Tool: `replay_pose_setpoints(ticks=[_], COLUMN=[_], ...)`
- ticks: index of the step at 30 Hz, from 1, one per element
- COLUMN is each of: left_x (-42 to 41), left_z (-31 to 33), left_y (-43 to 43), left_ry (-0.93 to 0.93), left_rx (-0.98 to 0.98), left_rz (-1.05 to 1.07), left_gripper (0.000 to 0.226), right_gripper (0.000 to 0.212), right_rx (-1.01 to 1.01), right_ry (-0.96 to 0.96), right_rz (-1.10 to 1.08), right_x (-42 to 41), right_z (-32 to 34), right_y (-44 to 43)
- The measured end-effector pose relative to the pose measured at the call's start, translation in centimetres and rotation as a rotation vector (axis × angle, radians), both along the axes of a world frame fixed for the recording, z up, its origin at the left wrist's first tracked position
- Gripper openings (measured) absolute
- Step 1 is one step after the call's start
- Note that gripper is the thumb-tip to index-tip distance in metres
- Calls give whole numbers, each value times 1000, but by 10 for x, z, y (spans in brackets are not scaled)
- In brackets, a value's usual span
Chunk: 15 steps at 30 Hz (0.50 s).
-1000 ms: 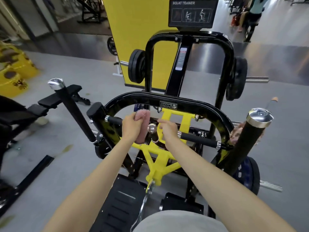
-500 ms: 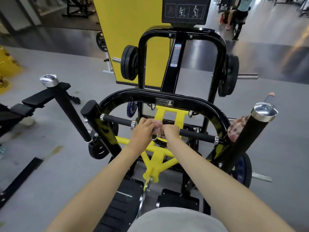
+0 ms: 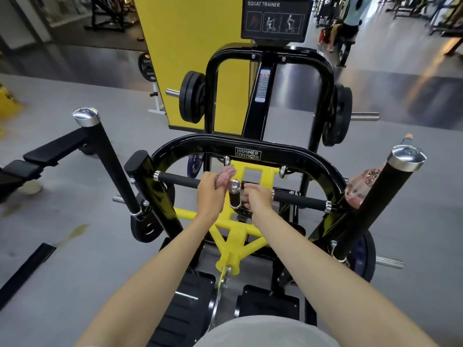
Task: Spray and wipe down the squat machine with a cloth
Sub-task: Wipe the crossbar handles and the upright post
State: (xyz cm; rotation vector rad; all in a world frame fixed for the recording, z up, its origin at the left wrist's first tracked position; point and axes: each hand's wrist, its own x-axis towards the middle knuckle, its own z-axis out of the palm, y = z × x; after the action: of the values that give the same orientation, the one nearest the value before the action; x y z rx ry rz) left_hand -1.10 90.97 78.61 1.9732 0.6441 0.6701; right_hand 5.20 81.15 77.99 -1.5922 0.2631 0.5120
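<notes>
Since half a second ago, left hand (image 3: 210, 196) has raised the pink cloth (image 3: 226, 177), which it grips, beside the squat machine's (image 3: 250, 146) chrome-capped centre handle (image 3: 235, 195); right hand (image 3: 259, 200) curled at its base, grip unclear. Wrap cloth round handle, twist fully

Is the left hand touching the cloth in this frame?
Touching. The head view shows the left hand with its fingers curled round the pink cloth, which bunches out above the fist.
</notes>
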Motion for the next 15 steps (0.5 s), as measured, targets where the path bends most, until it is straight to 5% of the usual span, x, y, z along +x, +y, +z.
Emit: replay_pose_setpoints(ticks=[2, 8, 12, 15], left_x=[4, 24, 33, 46], left_z=[13, -3, 14, 28], left_y=[-8, -14, -17, -17], left_ry=[-45, 225, 399, 556], left_rx=[74, 449, 460, 217], left_rz=[-117, -249, -269, -260], left_gripper=[11, 15, 31, 17], right_gripper=[23, 23, 29, 35], right_rx=[4, 32, 11, -3], right_ry=[-31, -74, -67, -70], right_rz=[11, 65, 69, 74], right_x=[-5, -20, -17, -15], right_z=[0, -4, 1, 8], right_y=[0, -5, -15, -20])
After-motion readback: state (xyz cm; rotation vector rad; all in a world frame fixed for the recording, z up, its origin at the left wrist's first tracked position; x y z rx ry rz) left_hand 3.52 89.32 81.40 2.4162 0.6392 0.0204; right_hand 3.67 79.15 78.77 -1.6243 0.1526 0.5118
